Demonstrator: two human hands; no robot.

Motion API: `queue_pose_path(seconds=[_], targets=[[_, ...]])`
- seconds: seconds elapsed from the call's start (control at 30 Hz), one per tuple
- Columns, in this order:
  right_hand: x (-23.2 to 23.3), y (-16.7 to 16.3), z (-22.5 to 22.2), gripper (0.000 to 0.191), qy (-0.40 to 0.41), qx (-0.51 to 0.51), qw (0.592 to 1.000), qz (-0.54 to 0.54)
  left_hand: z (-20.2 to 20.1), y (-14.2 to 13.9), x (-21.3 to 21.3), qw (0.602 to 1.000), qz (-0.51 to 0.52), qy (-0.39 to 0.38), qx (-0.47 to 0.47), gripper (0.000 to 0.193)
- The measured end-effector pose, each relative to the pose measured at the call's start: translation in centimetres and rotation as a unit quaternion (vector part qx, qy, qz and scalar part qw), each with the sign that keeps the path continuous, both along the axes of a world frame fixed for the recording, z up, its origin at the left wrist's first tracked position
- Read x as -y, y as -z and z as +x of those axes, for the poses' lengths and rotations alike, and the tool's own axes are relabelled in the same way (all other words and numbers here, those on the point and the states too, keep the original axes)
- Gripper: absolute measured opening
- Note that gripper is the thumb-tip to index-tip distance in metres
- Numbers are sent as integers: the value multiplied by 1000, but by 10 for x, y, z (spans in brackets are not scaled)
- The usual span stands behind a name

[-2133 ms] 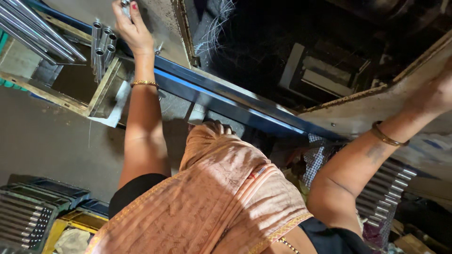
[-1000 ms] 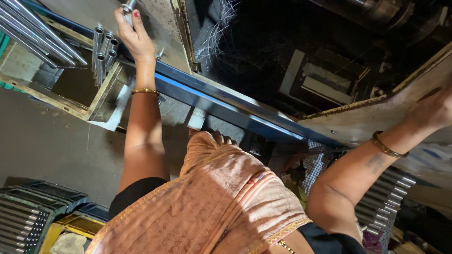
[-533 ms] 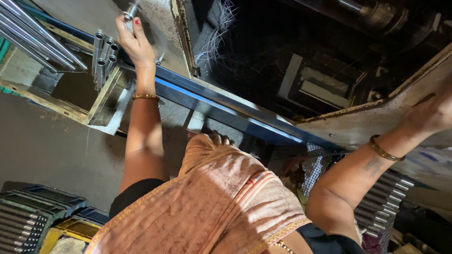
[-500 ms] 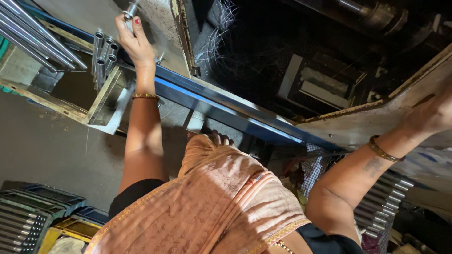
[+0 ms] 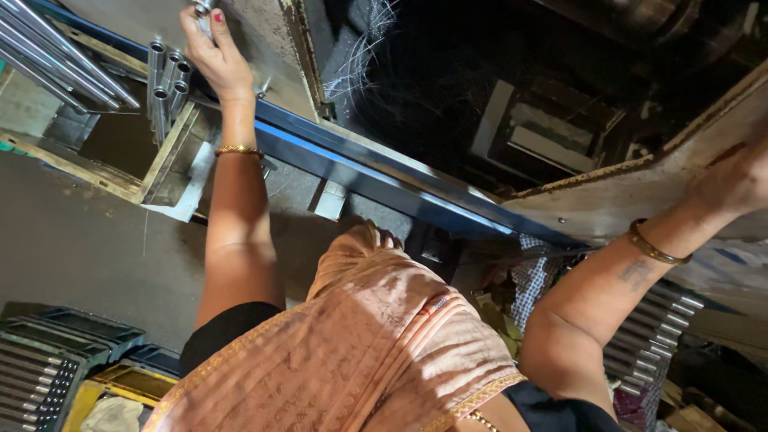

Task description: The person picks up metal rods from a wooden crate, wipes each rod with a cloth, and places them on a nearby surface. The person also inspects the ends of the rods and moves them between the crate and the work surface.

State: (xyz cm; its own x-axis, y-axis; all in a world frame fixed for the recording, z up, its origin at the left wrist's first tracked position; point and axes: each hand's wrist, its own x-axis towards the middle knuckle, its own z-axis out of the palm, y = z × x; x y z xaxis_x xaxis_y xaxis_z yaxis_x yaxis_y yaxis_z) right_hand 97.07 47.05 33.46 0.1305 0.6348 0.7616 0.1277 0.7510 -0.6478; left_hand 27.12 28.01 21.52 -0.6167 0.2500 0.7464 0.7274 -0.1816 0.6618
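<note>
As seen from head view: left hand (image 5: 214, 58) reached up, fingers closed round small metal piece (image 5: 201, 8) at frame top; most of piece cut off. Short steel tubes (image 5: 164, 84) racked just beside wrist, long steel rods (image 5: 56, 48) further out. Right hand (image 5: 740, 180) pressed on machine ledge (image 5: 640, 192), opening cannot be told. Piece judged rigid, dense, possibly oily-slick; best gripped round shank, full wrap.
</note>
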Motion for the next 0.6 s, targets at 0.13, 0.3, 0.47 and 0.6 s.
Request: queue_pose_path(seconds=[0.13, 0.3, 0.47, 0.6], targets=[[16, -18, -18, 35, -14, 38, 999, 14, -1, 1, 1, 1000, -5, 2, 9, 31], [23, -33, -31, 33, -37, 44, 997, 49, -1, 0, 2, 1000, -3, 13, 5, 31], [19, -40, -38, 21, -34, 3, 997, 66, 1, -2, 2, 1000, -12, 5, 12, 32], [15, -48, -41, 14, -46, 38, 993, 103, 1, -5, 2, 1000, -4, 6, -3, 32]])
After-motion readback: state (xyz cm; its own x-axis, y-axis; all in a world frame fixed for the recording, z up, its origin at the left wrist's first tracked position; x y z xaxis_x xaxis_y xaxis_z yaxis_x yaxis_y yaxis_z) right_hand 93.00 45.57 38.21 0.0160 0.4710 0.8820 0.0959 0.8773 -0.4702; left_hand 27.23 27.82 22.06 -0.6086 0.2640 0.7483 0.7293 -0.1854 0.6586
